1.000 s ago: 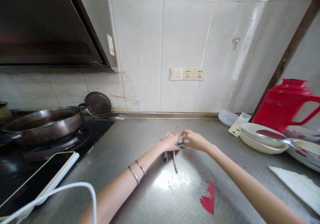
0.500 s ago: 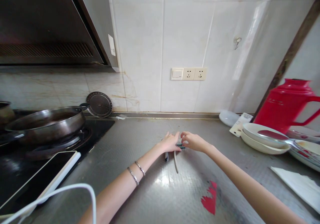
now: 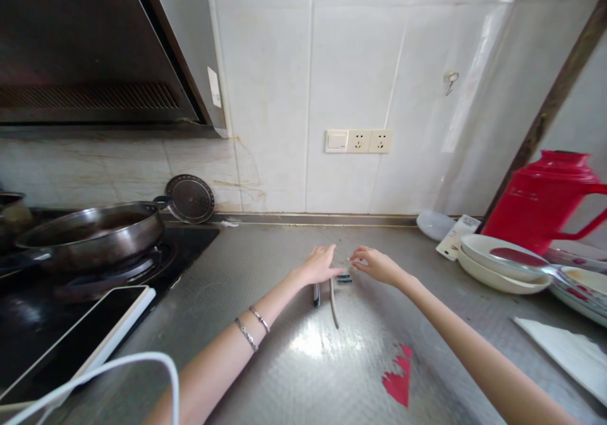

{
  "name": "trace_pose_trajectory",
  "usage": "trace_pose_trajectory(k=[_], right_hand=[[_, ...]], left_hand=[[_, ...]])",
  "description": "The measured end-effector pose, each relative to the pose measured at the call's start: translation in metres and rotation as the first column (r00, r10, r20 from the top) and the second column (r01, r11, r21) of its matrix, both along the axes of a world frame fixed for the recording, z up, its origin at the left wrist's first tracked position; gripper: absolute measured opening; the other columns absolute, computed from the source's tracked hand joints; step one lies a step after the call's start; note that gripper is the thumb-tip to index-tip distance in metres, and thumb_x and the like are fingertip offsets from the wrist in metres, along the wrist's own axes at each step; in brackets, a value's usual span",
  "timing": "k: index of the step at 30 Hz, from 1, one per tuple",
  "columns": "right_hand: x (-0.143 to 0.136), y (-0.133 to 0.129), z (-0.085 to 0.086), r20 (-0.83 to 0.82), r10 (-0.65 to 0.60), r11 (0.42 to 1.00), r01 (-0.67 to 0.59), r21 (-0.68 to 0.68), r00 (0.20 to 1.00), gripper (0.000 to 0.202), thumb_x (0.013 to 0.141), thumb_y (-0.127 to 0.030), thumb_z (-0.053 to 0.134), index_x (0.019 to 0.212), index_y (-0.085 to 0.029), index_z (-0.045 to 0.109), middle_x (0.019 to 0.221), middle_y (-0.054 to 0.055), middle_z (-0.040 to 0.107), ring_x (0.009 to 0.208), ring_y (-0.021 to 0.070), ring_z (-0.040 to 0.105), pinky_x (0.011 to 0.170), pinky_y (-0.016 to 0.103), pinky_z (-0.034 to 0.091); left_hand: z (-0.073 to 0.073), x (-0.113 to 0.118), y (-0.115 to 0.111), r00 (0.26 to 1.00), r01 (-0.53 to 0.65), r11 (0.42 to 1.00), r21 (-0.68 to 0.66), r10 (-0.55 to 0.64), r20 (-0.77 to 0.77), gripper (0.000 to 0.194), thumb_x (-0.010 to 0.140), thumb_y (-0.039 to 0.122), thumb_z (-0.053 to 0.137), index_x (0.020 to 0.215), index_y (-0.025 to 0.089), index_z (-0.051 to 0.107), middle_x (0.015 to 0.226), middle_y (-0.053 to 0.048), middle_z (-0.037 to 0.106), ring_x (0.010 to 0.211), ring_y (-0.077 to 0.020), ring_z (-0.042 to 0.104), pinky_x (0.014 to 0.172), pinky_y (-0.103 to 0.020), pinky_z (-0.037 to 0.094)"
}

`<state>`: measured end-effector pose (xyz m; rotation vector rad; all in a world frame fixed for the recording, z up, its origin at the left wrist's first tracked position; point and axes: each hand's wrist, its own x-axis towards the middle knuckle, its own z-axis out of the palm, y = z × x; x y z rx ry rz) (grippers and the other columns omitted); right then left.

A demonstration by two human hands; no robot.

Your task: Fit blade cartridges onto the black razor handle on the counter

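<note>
My left hand [image 3: 317, 265] is over the counter with its fingers stretched and its thumb apart. Below it, a thin grey cord-like strip [image 3: 334, 305] and a slim dark piece with a silvery edge [image 3: 317, 295] lie on the metal; their far ends are hidden by the hand. Several small dark teal sticks [image 3: 344, 278] lie side by side between my hands. To their right, my right hand [image 3: 374, 265] is raised with curled fingers, thumb and forefinger drawn together. A tiny pale speck shows at those fingertips, too small to name.
A torn red scrap [image 3: 399, 377] lies on the steel counter [image 3: 284, 355]. At left are a pan [image 3: 95, 235] on the stove, a phone [image 3: 71, 349] and a white cable [image 3: 142, 355]. A red thermos [image 3: 540, 203], stacked bowls [image 3: 497, 279] and white paper [image 3: 564, 352] stand or lie at right.
My hands have moved apart: the left slightly left, the right slightly right. The teal sticks between them now show more fully.
</note>
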<state>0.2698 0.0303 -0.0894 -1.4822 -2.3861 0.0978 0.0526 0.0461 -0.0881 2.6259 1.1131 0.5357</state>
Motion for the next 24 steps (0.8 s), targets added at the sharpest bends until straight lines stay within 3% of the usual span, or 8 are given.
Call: trace_pose_trajectory(k=[5,9,13,17,20,24], right_hand=[[0.021,-0.003,-0.014,-0.03,-0.125,0.992,0.125,-0.014,0.992,0.031,0.083,-0.028,0.045,0.104,-0.016,0.065,0.107,0.012,0.064,0.1,0.0231,0.058,0.088,0.032,0.042],[0.029,-0.011,-0.024,-0.086,-0.142,0.989,0.145,0.024,0.986,0.033,0.082,-0.026,0.044,0.107,-0.015,0.064,0.11,0.012,0.064,0.103,0.0236,0.058,0.09,0.034,0.042],[0.025,-0.019,-0.035,-0.099,-0.176,0.979,0.185,0.084,0.979,0.036,0.084,-0.027,0.041,0.111,-0.013,0.06,0.116,0.014,0.06,0.11,0.024,0.054,0.097,0.037,0.038],[0.018,-0.023,-0.045,-0.09,-0.183,0.978,0.191,0.085,0.979,0.037,0.086,-0.027,0.039,0.111,-0.01,0.06,0.119,0.017,0.057,0.114,0.024,0.05,0.098,0.037,0.037],[0.012,-0.028,-0.047,-0.1,-0.167,0.978,0.177,0.11,0.981,0.038,0.086,-0.027,0.038,0.111,-0.009,0.06,0.119,0.017,0.057,0.113,0.024,0.05,0.098,0.037,0.037],[0.003,-0.036,-0.041,-0.111,-0.124,0.98,0.139,0.141,0.986,0.036,0.085,-0.026,0.039,0.11,-0.01,0.06,0.117,0.015,0.058,0.111,0.0233,0.051,0.097,0.037,0.038]], left_hand=[[-0.001,-0.039,0.014,0.936,-0.214,0.966,-0.142,0.244,0.253,0.063,0.081,0.041,0.048,0.133,0.011,0.027,0.122,-0.018,0.052,0.111,-0.0251,0.05,0.094,-0.036,0.036],[-0.007,-0.074,0.02,0.858,-0.364,0.903,-0.228,0.421,0.294,0.048,0.08,0.03,0.05,0.123,0.012,0.042,0.114,-0.015,0.057,0.106,-0.022,0.054,0.094,-0.033,0.037],[-0.012,-0.1,0.016,0.859,-0.381,0.898,-0.221,0.432,0.274,0.034,0.077,0.023,0.05,0.11,0.012,0.055,0.109,-0.013,0.061,0.103,-0.021,0.055,0.092,-0.032,0.039],[-0.012,-0.11,0.004,0.888,-0.358,0.913,-0.195,0.397,0.23,0.023,0.075,0.021,0.049,0.09,0.011,0.064,0.093,-0.01,0.066,0.089,-0.0188,0.059,0.082,-0.028,0.042],[-0.012,-0.107,-0.011,0.917,-0.321,0.928,-0.192,0.355,0.183,0.022,0.075,0.027,0.05,0.074,0.012,0.066,0.074,-0.007,0.067,0.073,-0.017,0.06,0.069,-0.026,0.042],[-0.015,-0.087,-0.038,0.942,-0.311,0.931,-0.191,0.328,0.066,0.031,0.074,0.04,0.052,0.068,0.014,0.066,0.066,-0.006,0.066,0.063,-0.0166,0.059,0.06,-0.025,0.04]])
